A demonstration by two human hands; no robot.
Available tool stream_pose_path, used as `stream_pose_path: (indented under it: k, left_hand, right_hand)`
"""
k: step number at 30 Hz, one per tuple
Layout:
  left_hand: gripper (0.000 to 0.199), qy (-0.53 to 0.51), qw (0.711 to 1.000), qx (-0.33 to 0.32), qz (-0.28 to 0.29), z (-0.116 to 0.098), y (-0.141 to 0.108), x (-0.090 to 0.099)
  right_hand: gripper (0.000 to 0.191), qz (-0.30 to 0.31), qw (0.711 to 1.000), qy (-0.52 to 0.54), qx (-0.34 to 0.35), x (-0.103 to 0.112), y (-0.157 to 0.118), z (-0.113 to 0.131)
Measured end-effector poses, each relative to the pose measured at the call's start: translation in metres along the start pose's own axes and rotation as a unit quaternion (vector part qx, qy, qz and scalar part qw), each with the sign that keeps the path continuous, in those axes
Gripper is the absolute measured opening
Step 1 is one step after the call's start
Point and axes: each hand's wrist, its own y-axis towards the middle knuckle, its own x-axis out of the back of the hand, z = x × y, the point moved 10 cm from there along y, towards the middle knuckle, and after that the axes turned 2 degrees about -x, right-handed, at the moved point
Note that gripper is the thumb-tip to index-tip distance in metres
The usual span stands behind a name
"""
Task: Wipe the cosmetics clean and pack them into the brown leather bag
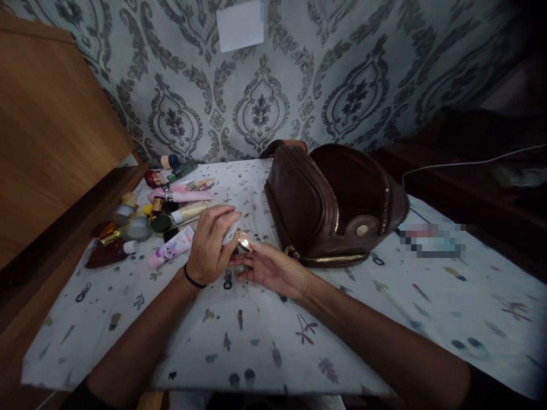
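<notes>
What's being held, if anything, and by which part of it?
A small gold-ended container: the left hand grips its pale part; the right hand is at the gold end, but whether it grips there too cannot be told.

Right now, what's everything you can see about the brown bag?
The brown bag looks like leather. It sits on the patterned cloth, wide open, with gold zip teeth along both edges of the opening. A round gold button is on the front, with another gold zip low down. A handle shows at the back. Inside is too dark to see. The right hand is near its left front corner; whether they touch isn't clear.
</notes>
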Motion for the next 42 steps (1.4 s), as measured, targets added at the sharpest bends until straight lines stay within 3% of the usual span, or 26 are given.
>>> stream_pose_path:
  k: [10,18,26,35,42]
  left_hand:
    - [0.048,-0.034,0.997,-0.018,0.061,-0.011,-0.006,-0.022]
    - [0.055,-0.051,0.994,-0.056,0.078,-0.022,-0.009,-0.032]
    - [0.064,-0.069,0.992,0.012,0.108,-0.001,-0.015,-0.041]
    - [0.090,-0.104,0.981,0.106,0.121,0.026,-0.026,-0.052]
    - [0.051,-0.120,0.977,0.135,0.118,0.032,-0.029,-0.053]
  right_hand:
    - [0.028,0.023,0.999,0.037,0.007,-0.004,0.001,-0.004]
    - [0.015,0.023,0.993,0.111,0.038,-0.003,-0.002,0.010]
    - [0.026,0.025,0.991,0.125,0.037,0.005,-0.002,0.017]
    - [0.038,0.037,0.998,0.042,0.031,-0.001,-0.003,0.013]
    - [0.041,0.005,0.999,0.003,0.049,0.007,0.002,0.012]
